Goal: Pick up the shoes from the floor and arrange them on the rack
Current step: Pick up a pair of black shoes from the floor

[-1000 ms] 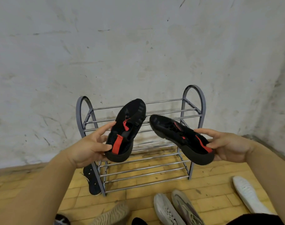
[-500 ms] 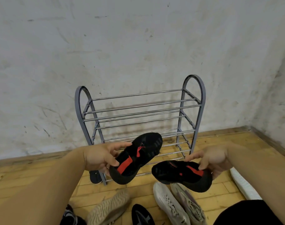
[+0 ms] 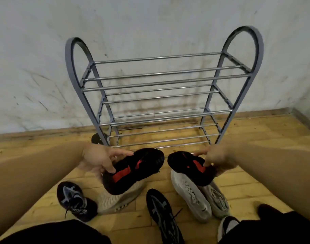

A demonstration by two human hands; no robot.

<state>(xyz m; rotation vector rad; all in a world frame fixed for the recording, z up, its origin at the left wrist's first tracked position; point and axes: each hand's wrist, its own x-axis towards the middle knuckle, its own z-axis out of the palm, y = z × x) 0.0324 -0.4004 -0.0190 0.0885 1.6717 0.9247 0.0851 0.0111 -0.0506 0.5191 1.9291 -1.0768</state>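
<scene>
A scuffed white wall [image 3: 150, 23] and a wooden plank floor [image 3: 256, 138] back a grey tiered shoe rack [image 3: 157, 58] with chrome rods, standing against the wall. In front of its lowest tier, the left hand [image 3: 97, 159] curls its fingers and thumb round the heel end of the left black-and-red sneaker [image 3: 133, 171], while the right hand [image 3: 219, 159] grips the right black-and-red sneaker [image 3: 191, 166] the same way. Both are held just above the floor, toes towards the rack. Below them lie a white sneaker [image 3: 189, 192] beside a grey sneaker [image 3: 217, 199], a beige sneaker [image 3: 119, 199] on its side, and two dark sneakers [image 3: 74, 201] with pale cross markings. Lettering on their tongues is too blurred to read.
</scene>
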